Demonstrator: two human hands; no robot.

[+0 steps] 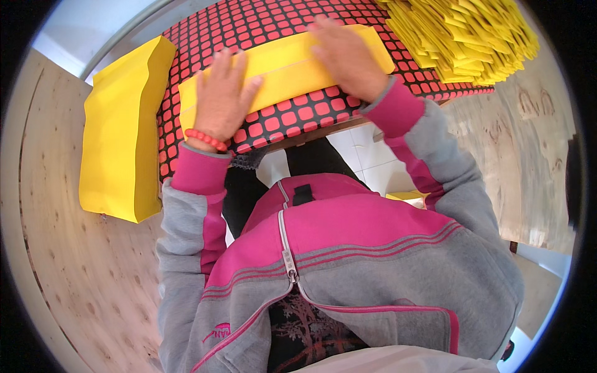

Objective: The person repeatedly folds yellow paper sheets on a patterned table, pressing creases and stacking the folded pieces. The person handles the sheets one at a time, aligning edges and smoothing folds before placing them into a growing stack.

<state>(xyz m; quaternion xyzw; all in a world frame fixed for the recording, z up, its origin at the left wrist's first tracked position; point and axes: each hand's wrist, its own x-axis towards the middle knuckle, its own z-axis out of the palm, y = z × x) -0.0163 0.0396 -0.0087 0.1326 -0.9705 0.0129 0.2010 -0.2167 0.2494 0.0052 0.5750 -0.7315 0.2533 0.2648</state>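
A long yellow folded sheet (289, 76), like paper or thin fabric, lies across the table in front of me, with a crease line running along it. My left hand (222, 93) is open, resting on the sheet's left part with fingers spread; a red bead bracelet circles the wrist. Toward the right end, my right hand (349, 60) lies palm down on the same sheet, its fingers stretched out and slightly blurred. Neither hand grips anything.
A black tablecloth with red squares (292, 115) covers the table. At left, a stack of flat yellow sheets (118, 130) overhangs its edge. A tall pile of folded yellow pieces (463, 37) sits at the far right. Wooden boards (62, 248) stand on both sides.
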